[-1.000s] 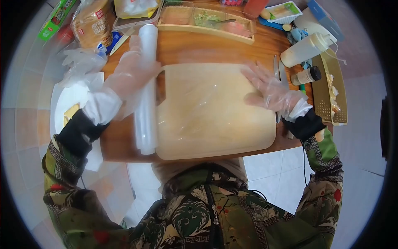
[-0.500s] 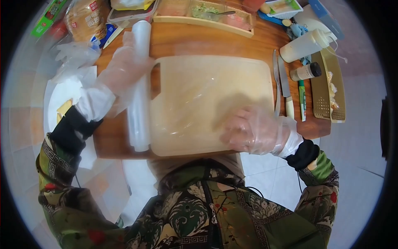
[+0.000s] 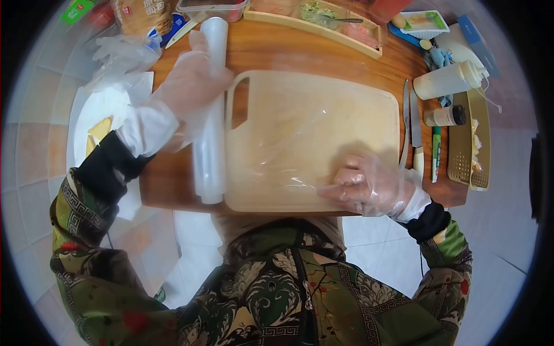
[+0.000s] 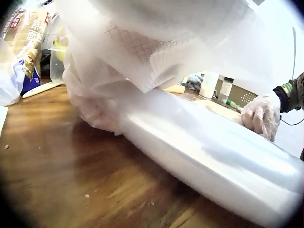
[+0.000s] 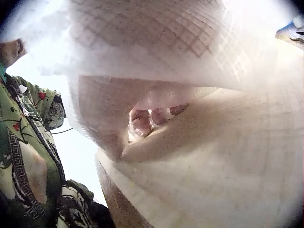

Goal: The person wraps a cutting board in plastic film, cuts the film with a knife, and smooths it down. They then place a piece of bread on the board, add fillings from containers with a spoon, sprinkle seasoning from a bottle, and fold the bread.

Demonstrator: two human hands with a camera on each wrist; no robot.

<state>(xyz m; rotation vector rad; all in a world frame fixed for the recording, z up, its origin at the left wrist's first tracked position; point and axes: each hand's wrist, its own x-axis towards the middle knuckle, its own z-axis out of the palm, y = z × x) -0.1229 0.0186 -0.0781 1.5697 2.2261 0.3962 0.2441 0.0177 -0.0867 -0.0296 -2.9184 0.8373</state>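
My left hand (image 3: pixel 196 81), in a clear plastic glove, grips the upper part of a long roll of plastic wrap (image 3: pixel 209 150). The roll lies along the left side of a pale cutting board (image 3: pixel 259 199); in the left wrist view the wrap roll (image 4: pixel 204 147) runs away from the gloved fingers. Clear film with shiny creases spreads over the board. At the board's near right corner, my gloved right hand (image 3: pixel 369 184) has its fingers curled and pinches the film there. Seen from the right wrist, curled fingertips (image 5: pixel 142 124) show under the palm, close over the board.
Right of the board lie two knives (image 3: pixel 415 121), a green tube (image 3: pixel 436 153), a pepper jar (image 3: pixel 444 116), a squeeze bottle (image 3: pixel 444 81) and a tan basket (image 3: pixel 461 164). A wooden tray of fillings (image 3: pixel 277 17) and bagged bread (image 3: pixel 144 14) stand behind. Bread slices lie at left.
My right hand has come from flat at the board's right side down to its near corner, fingers now curled. My left hand has kept its grip on the roll.
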